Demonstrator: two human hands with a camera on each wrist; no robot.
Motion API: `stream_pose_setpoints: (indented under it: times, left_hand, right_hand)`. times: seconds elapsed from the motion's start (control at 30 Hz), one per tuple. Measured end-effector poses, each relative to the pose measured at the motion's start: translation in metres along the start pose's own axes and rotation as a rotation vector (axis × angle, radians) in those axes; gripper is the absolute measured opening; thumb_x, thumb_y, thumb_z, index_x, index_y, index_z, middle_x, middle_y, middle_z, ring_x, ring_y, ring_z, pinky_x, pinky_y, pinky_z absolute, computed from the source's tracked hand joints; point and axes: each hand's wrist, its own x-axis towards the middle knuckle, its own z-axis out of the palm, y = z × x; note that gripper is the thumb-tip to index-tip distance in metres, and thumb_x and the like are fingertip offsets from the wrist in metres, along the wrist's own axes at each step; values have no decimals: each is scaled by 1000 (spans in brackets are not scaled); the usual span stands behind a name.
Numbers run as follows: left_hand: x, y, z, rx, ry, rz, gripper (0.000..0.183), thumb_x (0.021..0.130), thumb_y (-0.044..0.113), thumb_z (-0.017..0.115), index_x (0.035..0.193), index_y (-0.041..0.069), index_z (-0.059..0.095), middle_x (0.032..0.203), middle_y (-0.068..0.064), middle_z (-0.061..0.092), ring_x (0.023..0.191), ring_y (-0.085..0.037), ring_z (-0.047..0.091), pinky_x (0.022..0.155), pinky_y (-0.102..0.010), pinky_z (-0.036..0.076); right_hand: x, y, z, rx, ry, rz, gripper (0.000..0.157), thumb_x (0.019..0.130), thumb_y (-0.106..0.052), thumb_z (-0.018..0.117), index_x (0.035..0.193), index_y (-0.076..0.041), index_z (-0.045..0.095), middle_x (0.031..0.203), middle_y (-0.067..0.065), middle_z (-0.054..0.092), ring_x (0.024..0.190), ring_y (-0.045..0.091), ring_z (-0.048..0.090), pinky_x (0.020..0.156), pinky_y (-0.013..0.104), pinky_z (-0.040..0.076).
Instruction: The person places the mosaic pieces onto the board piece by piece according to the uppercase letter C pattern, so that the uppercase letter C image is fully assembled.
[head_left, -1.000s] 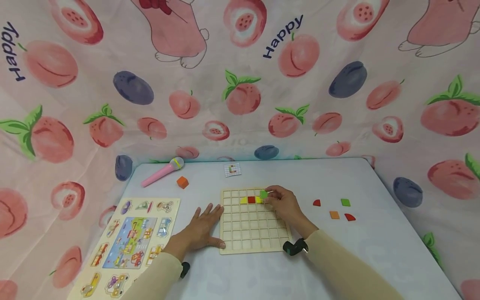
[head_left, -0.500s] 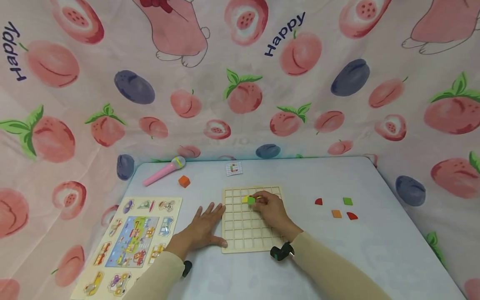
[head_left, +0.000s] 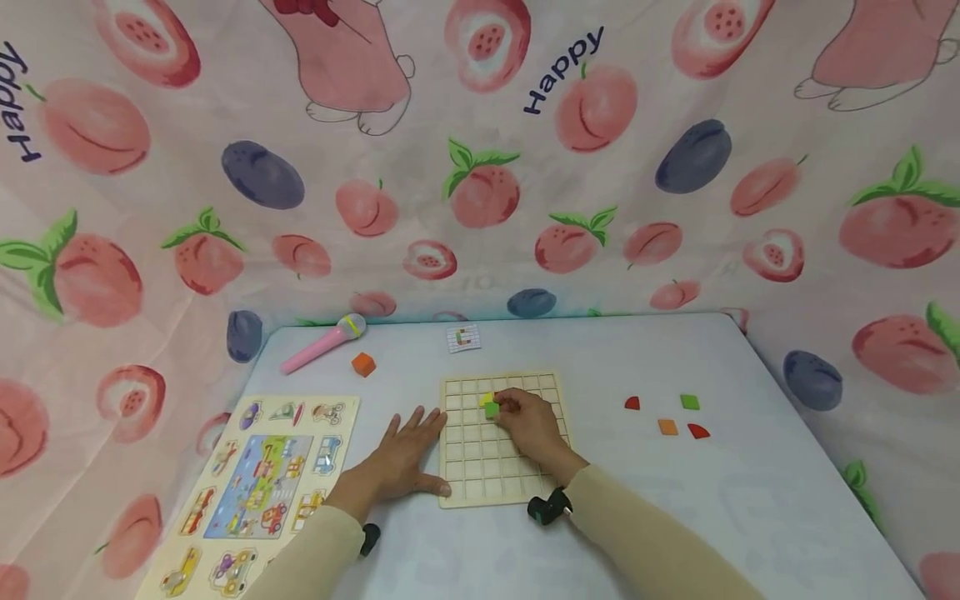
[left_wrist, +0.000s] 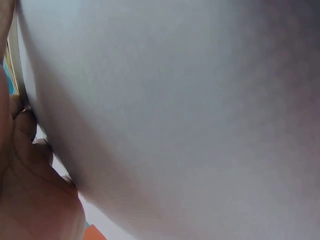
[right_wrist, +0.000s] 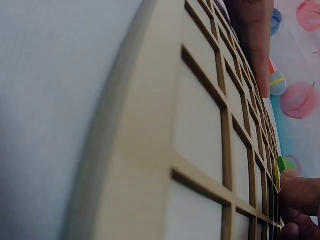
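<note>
A wooden grid board (head_left: 487,467) lies flat on the table. Over its upper middle, my right hand (head_left: 531,423) pinches a green square tile (head_left: 492,410) between thumb and fingers. Just behind that tile a yellow tile (head_left: 486,399) sits in the grid; the right hand hides most of the other tiles in that row. My left hand (head_left: 403,458) rests spread at the board's left edge, its thumb touching the lower left corner. In the right wrist view the green tile (right_wrist: 286,163) shows by the right fingertips, beyond the grid cells.
A small pattern card (head_left: 463,337) lies behind the board. Red quarter-round tiles (head_left: 699,431), an orange tile (head_left: 668,427) and another green tile (head_left: 690,402) lie to the right. Leftward are an orange cube (head_left: 363,364), a pink toy microphone (head_left: 322,347) and a picture puzzle board (head_left: 339,417).
My right hand has carried the green tile leftward from the row's right end, then slightly nearer, to just in front of the left yellow tile. The left hand has stayed in place.
</note>
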Motion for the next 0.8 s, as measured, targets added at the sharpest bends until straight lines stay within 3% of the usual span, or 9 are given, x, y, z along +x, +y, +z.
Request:
stream_pose_setpoints:
  times: [0.23, 0.8]
  left_hand:
    - [-1, 0, 1, -20, -2, -14, 125, 73, 65, 87, 170, 18, 24, 178, 0, 19, 166, -28, 4, 135, -57, -1]
    - [-1, 0, 2, -19, 13, -10, 125, 73, 65, 87, 170, 19, 24, 178, 0, 19, 166, -28, 5, 135, -57, -1]
  right_hand:
    - [-2, -2, 7, -101, 9, -12, 21, 91, -10, 80, 112, -15, 77, 90, -5, 67, 85, 15, 55, 77, 30, 46]
    - [1, -10, 6, -165, -20, 10, 25, 90, -9, 82, 114, -13, 79, 90, -5, 71, 83, 11, 59, 75, 29, 51]
